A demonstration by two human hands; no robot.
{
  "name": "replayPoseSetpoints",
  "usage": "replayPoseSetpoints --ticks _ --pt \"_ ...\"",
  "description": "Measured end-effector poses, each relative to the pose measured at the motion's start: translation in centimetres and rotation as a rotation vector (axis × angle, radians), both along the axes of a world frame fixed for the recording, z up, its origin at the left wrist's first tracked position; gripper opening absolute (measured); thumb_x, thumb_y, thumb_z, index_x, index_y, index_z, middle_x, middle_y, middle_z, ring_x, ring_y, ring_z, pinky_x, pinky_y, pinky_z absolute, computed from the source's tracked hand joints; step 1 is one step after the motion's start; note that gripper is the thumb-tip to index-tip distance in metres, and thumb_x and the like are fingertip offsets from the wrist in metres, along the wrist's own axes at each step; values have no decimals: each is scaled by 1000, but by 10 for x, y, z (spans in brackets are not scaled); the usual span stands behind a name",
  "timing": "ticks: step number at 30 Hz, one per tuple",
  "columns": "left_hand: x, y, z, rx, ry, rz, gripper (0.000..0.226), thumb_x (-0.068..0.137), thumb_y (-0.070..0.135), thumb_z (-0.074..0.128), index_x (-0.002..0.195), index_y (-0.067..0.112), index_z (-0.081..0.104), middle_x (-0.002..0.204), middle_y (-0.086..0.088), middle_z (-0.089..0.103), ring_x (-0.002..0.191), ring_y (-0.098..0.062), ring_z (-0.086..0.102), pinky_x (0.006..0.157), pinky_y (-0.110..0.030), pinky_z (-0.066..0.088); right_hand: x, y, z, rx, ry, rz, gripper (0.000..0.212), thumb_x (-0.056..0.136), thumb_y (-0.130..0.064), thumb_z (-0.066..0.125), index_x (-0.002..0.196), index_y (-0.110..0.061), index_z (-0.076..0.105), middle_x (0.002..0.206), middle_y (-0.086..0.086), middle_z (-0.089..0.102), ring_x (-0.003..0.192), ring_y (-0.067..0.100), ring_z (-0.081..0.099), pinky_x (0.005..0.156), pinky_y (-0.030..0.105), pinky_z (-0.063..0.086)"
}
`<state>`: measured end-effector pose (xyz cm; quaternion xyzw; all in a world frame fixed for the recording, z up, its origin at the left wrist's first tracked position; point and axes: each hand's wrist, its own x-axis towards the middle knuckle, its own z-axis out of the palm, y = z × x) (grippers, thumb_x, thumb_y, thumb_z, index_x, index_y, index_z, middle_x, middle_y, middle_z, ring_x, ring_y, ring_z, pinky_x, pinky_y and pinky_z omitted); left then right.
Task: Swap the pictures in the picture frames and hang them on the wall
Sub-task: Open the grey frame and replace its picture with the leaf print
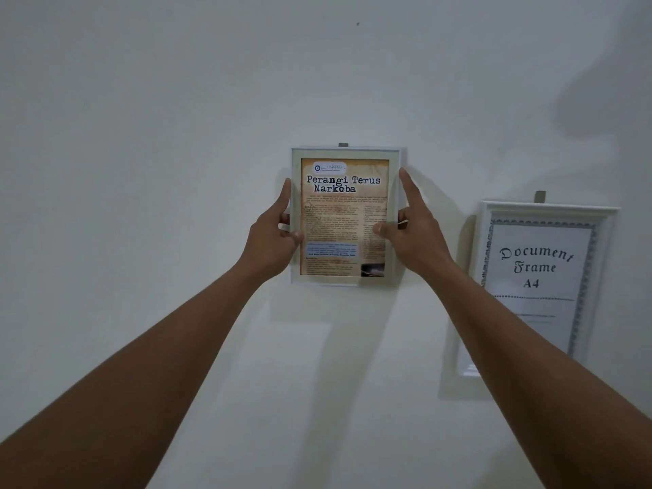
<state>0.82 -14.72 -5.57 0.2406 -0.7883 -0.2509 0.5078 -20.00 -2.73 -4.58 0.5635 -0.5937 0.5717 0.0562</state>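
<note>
A small white picture frame (347, 153) is up against the white wall (141, 135), holding an orange-brown poster (344, 206) titled "Perangi Terus Narkoba". My left hand (273, 234) grips the frame's left edge, thumb on the front and index finger pointing up along the side. My right hand (411, 224) grips the right edge the same way. A small hanger tab (343, 145) sticks up above the frame's top edge. To the right hangs a larger ornate white frame (607, 220) with a sheet (536, 270) reading "Document Frame A4".
A small dark nail or mark (357, 24) sits high on the wall above the small frame. The larger frame has its own hanger tab (539, 196). My right forearm crosses in front of the larger frame's lower left part.
</note>
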Motion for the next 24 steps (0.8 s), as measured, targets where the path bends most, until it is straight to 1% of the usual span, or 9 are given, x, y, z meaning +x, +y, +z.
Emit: replayPoseSetpoints --ticks 3,5,7,9,11,16,19,21,24 --pt "-3 -2 -7 -42 8 8 90 93 -1 56 152 46 8 117 1 55 103 -18 63 87 -37 58 0 -5 -6 -8 8 -21 89 94 -17 64 154 -46 4 83 4 53 74 5 60 55 7 42" --pt "-4 -3 -8 -78 0 38 89 94 -1 55 153 44 6 117 4 54 102 -15 61 87 -31 56 2 -8 -8 -20 25 -32 90 96 -17 63 154 -45 1 83 -1 55 77 6 61 62 10 44" --pt "-5 -2 -8 -110 -13 83 88 94 1 55 154 42 5 112 8 54 92 -7 61 81 -16 53 3 -10 -9 -34 58 -49 90 96 -16 61 154 -44 -2 90 -11 56 85 8 62 75 20 51" --pt "-7 0 -9 -144 -15 117 88 93 2 57 154 39 4 107 10 56 84 -3 60 75 -10 50 3 -13 -12 -56 93 -89 90 97 -17 60 153 -45 -4 100 -4 57 94 14 62 87 33 54" --pt "-8 2 -10 -180 -25 152 89 93 7 59 155 37 3 105 7 58 87 -8 61 80 -20 52 3 -15 -14 -75 116 -124 89 97 -18 60 152 -47 -4 110 2 58 101 18 61 93 39 53" --pt "-10 -8 -11 -238 -19 278 91 88 19 68 154 40 9 106 -3 48 92 -11 54 84 -25 50 4 -14 -14 -94 151 -188 83 98 -17 59 157 -34 3 125 2 38 99 10 47 89 25 44" --pt "-8 -10 -10 -273 -65 354 91 84 29 72 154 40 14 112 -2 48 101 -13 51 87 -31 49 4 -18 -13 -102 217 -272 83 96 -19 61 157 -27 6 137 6 36 122 22 40 103 37 42" --pt "-6 -12 -10 -322 -97 429 92 81 33 75 153 37 19 121 -4 46 115 -20 46 92 -37 49 3 -21 -12 -101 302 -368 84 94 -23 63 157 -20 8 153 8 28 138 28 26 114 46 31" --pt "-3 -13 -9 -395 -115 479 96 76 36 78 153 33 20 143 -6 35 133 -26 32 104 -45 41 0 -21 -16 -39 389 -385 82 98 -32 55 157 -16 0 165 4 6 151 23 -1 122 51 3"
